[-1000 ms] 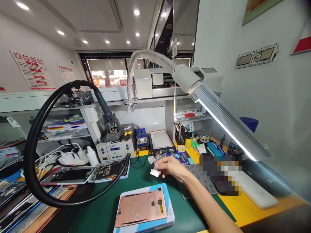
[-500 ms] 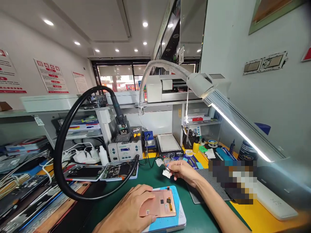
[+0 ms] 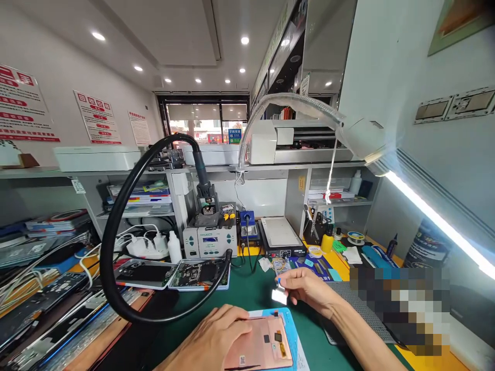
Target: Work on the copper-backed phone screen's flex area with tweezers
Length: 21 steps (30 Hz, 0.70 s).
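Copper-pink, thin rectangular panel [image 3: 257,345]: lies flat, back face up, on a blue-and-white flat box [image 3: 293,337]; left part covered by the left hand [image 3: 221,335]. Dark square near its middle; dark chip and yellow-gold flex strip toward the right end; small pale printed square near the lower edge. Small white flat piece with a silvery upper part [image 3: 279,296]: pinched in the right hand [image 3: 307,289], white face visible, held slightly tilted, apart from the panel.

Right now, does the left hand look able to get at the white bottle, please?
Probably, but not by a straight path: the black hose curves between the left hand and the white bottle, and an opened device lies nearby. Reaching over the hose looks possible.
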### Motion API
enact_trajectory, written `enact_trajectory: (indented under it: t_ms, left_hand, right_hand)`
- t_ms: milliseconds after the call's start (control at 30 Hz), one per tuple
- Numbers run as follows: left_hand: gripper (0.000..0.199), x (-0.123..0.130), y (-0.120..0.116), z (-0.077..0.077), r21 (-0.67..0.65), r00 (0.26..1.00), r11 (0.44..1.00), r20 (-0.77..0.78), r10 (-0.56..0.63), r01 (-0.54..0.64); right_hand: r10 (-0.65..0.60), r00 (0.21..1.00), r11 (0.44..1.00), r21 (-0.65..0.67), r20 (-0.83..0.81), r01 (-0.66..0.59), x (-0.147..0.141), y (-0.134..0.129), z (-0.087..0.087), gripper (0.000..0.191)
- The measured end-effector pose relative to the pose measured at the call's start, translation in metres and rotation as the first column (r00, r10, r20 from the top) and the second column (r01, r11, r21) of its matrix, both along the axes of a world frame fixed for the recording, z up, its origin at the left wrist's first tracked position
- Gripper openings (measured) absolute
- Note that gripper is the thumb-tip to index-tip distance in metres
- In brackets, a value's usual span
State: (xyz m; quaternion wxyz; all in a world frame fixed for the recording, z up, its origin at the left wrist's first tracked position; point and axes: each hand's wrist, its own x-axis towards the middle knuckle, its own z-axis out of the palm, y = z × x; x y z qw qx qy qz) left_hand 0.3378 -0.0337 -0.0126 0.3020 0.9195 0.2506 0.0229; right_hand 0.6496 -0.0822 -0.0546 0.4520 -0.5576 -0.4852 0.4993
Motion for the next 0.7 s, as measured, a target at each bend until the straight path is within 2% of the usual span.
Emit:
enact_trajectory:
  t_ms: [133, 200, 267, 333, 400, 533, 700]
  left_hand:
    - [0.078, -0.005, 0.007, 0.010, -0.028, 0.998, 1.000, -0.059, 0.001, -0.003]
    - [0.088, 0.000, 0.011, 0.012, -0.022, 0.999, 1.000, -0.039, -0.007, 0.007]
    - [0.079, 0.010, 0.016, 0.011, 0.013, 0.998, 1.000, 0.055, 0.017, -0.018]
    - [0.057, 0.023, 0.020, 0.007, 0.045, 0.985, 0.996, 0.156, 0.072, -0.079]
    - [0.043, 0.037, 0.022, 0.001, 0.049, 0.969, 0.990, 0.219, 0.117, -0.130]
    - [0.034, 0.054, 0.023, -0.011, 0.017, 0.940, 0.986, 0.307, 0.151, -0.165]
    - [0.028, 0.056, 0.022, -0.025, -0.025, 0.924, 0.984, 0.342, 0.174, -0.176]
  right_hand:
    - [0.061, 0.996, 0.998, -0.025, 0.059, -0.059, -0.009, 0.006, 0.003, 0.022]
    - [0.085, 0.992, 0.996, -0.034, 0.091, -0.083, -0.012, 0.012, 0.008, 0.022]
    - [0.104, 0.987, 0.994, -0.038, 0.122, -0.100, -0.013, 0.020, 0.013, 0.022]
    - [0.121, 0.981, 0.992, -0.044, 0.149, -0.116, -0.013, 0.025, 0.017, 0.022]
    - [0.139, 0.977, 0.990, -0.051, 0.164, -0.133, -0.012, 0.026, 0.019, 0.021]
    - [0.175, 0.972, 0.984, -0.057, 0.157, -0.168, -0.013, 0.021, 0.016, 0.020]
    - [0.193, 0.975, 0.981, -0.060, 0.108, -0.187, -0.015, 0.017, 0.010, 0.018]
